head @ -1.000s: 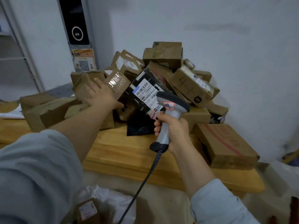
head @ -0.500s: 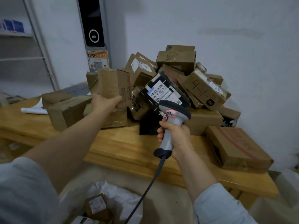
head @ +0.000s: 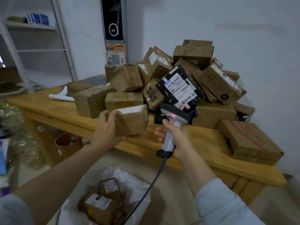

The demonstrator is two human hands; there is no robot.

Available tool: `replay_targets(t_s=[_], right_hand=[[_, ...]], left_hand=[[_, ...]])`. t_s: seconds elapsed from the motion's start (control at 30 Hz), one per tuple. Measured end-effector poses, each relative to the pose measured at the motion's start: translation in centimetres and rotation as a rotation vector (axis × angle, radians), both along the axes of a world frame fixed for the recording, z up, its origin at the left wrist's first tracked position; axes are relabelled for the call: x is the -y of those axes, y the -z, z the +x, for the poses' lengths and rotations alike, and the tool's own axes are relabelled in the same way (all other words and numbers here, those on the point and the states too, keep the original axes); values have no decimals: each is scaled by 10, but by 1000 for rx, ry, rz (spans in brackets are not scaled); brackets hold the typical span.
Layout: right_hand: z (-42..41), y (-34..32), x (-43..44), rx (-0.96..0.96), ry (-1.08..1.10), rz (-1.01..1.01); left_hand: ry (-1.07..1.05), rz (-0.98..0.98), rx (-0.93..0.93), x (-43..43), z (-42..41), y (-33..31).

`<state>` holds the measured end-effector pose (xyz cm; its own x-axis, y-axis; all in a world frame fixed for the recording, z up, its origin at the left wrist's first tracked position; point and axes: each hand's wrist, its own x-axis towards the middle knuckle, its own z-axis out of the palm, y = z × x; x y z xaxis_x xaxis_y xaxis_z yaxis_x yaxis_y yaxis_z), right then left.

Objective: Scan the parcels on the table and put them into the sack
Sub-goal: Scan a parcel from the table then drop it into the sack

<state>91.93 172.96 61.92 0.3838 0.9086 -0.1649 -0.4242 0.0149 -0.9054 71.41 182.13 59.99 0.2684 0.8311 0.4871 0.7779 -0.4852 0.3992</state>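
Above the table (head: 203,142) edge, left hand (head: 105,127) grips a taped brown parcel (head: 131,122), right hand (head: 178,138) the scanner (head: 175,113).

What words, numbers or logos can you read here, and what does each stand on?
"4-1-2", handwritten on the brown box; last digit uncertain.
"mi" logo, on that box's lower corner.
White label on the black parcel: barcodes, print too small.
Characters on the wall poster with a QR code: blurred.
Sticker on the scanner: red handwritten mark, unreadable.
White label on the held parcel: blurred.
Labels on the parcels in the sack: blurred.
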Motion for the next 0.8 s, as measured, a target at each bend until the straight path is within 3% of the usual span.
replay_targets(t_s=[0.13, 0.23, 0.33, 0.43, 0.53, 0.7, 0.8], right_hand=[[-4, 8, -2, 5, 9, -65], [-8, 13, -1, 54, -24, -120], [-11, 17, -2, 59, -33, -127], [-13, 19, -3, 52, -24, -127], [-12, 22, -4, 50, -17, -126], [-13, 27, -2, 51, -32, -128], [-18, 27, 0, 78, -51, -121]], left_hand=[[53, -27, -157, 6, 3, 24], [128, -147, -57, 10, 8, 31], [216, -367, 353, 14, 14, 23], [55, -530, 809, 9, 22, 14], [-46, -787, 1115, 2, 22, 8], [28, -1133, 1030, 16, 10, 5], [127, -1105, 1016, 17, 5, 3]])
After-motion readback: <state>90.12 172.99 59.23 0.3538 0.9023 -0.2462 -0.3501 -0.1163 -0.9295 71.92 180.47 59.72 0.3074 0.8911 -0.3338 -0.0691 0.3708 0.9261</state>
